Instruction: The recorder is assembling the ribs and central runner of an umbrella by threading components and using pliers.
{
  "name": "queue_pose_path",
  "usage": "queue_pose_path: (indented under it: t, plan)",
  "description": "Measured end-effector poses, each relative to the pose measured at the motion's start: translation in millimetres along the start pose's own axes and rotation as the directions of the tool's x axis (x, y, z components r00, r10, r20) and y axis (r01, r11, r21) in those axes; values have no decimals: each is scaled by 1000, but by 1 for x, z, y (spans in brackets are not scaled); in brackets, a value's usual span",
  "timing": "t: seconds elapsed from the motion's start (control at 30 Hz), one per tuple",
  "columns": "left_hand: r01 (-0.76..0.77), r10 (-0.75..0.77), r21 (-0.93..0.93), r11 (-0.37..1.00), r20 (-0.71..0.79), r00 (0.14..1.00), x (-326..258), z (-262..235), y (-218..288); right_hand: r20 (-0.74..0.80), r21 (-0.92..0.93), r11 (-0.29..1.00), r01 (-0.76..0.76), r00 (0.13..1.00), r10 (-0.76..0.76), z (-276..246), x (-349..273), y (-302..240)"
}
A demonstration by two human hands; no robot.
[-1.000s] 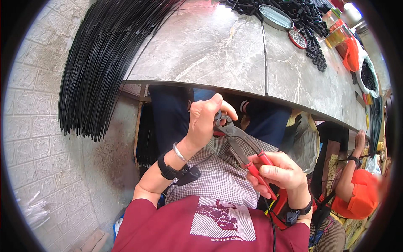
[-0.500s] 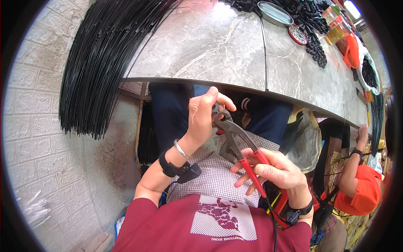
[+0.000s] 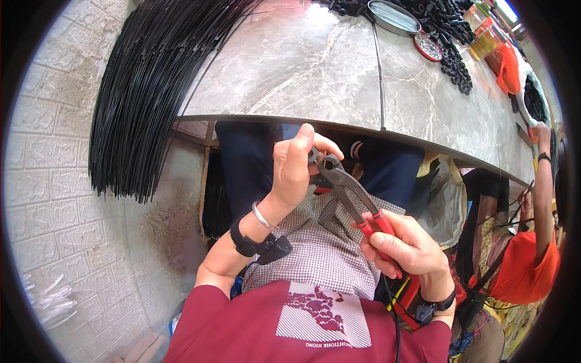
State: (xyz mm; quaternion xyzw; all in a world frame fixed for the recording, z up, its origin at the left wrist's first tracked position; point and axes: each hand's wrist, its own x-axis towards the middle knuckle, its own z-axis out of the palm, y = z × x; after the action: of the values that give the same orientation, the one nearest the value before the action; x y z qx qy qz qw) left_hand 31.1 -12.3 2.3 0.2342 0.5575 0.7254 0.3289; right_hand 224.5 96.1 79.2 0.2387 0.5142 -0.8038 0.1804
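Observation:
My left hand [image 3: 296, 166] is raised in front of my lap, just below the table edge, with its fingers pinched on a small dark part [image 3: 313, 156] that is mostly hidden. My right hand [image 3: 407, 247] grips the red handles of a pair of dark-jawed pliers [image 3: 348, 192]. The pliers' jaws reach up to the small part at my left fingertips. A checked cloth [image 3: 315, 248] lies over my lap beneath both hands.
A grey marble-pattern table [image 3: 302, 66] spans the top, with a big bundle of thin black wires [image 3: 145, 103] hanging off its left end. Small black parts [image 3: 451, 36], round tins and an oval tray lie far right. Another person in orange [image 3: 526, 266] sits at my right. A brick wall is on the left.
My left hand and the pliers' jaws have shifted slightly; the jaws stay at the small part between my left fingers. My right hand keeps its grip on the red handles.

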Motion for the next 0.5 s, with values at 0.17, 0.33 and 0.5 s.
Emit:
queue_pose_path:
  t: [0.17, 0.33, 0.5]
  plan:
    - [-46, 49, 97, 994, -27, 998, -4, 5, 8, -49, -159, 987, 18, 998, -26, 6, 0, -1]
    - [-76, 89, 138, 988, -91, 992, 3, 7, 6, -148, -419, 907, 36, 983, -108, 17, 10, 0]
    - [-70, 75, 60, 996, -72, 995, 21, 10, 10, -235, -570, 794, 212, 884, -404, 31, 33, 30]
